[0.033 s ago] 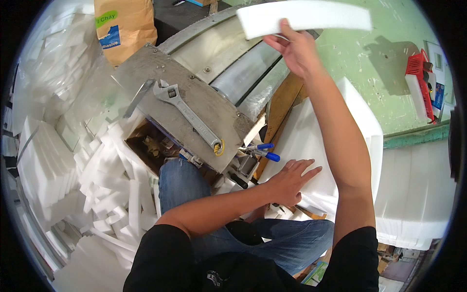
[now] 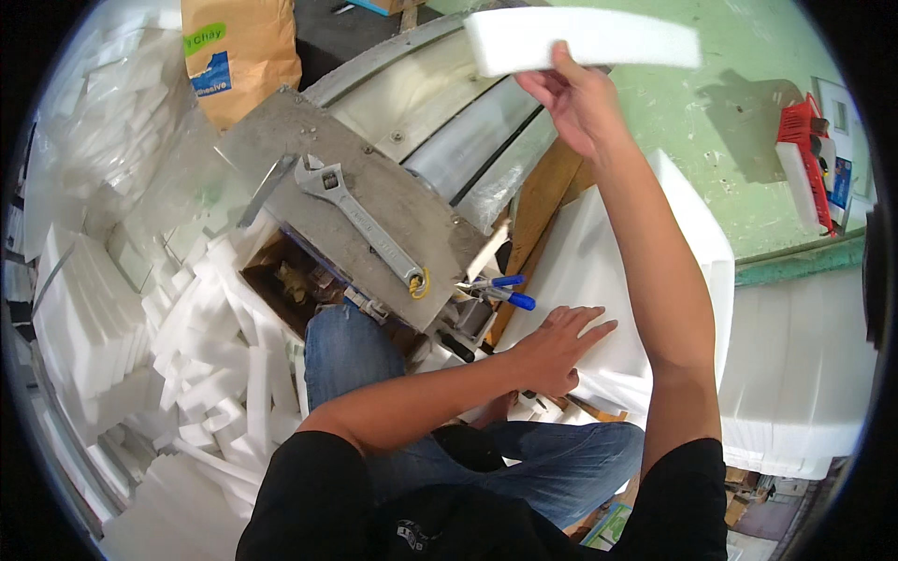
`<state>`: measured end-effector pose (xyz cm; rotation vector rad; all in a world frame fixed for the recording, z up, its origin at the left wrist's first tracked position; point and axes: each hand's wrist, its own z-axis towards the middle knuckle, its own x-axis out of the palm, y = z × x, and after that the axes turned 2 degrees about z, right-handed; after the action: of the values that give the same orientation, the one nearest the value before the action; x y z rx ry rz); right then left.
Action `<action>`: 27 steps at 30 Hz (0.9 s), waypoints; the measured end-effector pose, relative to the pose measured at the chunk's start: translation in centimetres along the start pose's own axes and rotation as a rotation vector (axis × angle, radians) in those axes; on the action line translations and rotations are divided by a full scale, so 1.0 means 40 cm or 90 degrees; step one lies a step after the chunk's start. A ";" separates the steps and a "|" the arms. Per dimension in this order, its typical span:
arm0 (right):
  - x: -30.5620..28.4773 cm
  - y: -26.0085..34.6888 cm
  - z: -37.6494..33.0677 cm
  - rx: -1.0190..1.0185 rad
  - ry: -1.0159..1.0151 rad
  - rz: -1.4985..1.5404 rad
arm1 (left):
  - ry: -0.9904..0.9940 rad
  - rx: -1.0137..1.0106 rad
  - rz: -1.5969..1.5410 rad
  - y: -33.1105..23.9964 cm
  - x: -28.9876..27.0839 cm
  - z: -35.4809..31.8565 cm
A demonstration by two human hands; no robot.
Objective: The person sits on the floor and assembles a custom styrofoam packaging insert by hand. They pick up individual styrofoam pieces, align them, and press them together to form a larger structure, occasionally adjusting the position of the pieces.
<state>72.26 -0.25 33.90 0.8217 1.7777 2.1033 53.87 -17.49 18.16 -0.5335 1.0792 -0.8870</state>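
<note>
Toward the top edge of the view, ahead and slightly right of the person, a white foam strip [image 2: 617, 37] was held up with its long axis running left to right, at a slant to the metal roller [image 2: 472, 140] near its left end. The right hand [image 2: 582, 105] was the nearer one: it had hold of the strip left of its middle, thumb against the near face and fingers curled at the lower edge, so that the longer free end reached rightward across the pale green panel [image 2: 655, 107]. The left hand [image 2: 561, 351] was well apart, closer to the body, its fingers loosely spread on the white foam stack [image 2: 599, 271], gripping nothing visible. Left of both hands, an adjustable wrench [image 2: 360, 220] lay slantwise on the grey metal plate [image 2: 412, 187]. The strip's far side was hidden, and with it some of the right fingertips, so their pressure could not be told; nor could the strip's height above the roller, or whether its slight bow came from the lens. The right forearm [image 2: 655, 243] covered part of the stack, and the left palm was out of sight.
</note>
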 end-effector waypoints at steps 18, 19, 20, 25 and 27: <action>-0.250 -0.076 -0.910 0.077 0.146 0.719 | -0.252 -0.156 -1.232 -0.067 -0.172 0.156; -0.265 -0.077 -0.956 0.079 0.161 0.764 | -0.284 -0.199 -1.244 -0.079 -0.190 0.149; -0.269 -0.055 -0.988 0.047 0.139 0.779 | -0.294 -0.144 -1.245 -0.067 -0.192 0.146; -0.275 0.066 -0.990 -0.190 0.021 0.670 | -0.266 0.014 -1.251 -0.023 -0.142 0.139; -0.280 0.081 -0.913 -0.252 0.039 0.456 | -0.249 0.060 -1.221 -0.020 -0.120 0.146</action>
<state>60.75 -36.72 31.06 1.4239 1.0975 2.8024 58.02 -14.16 23.61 -1.6219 -0.1748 -2.2706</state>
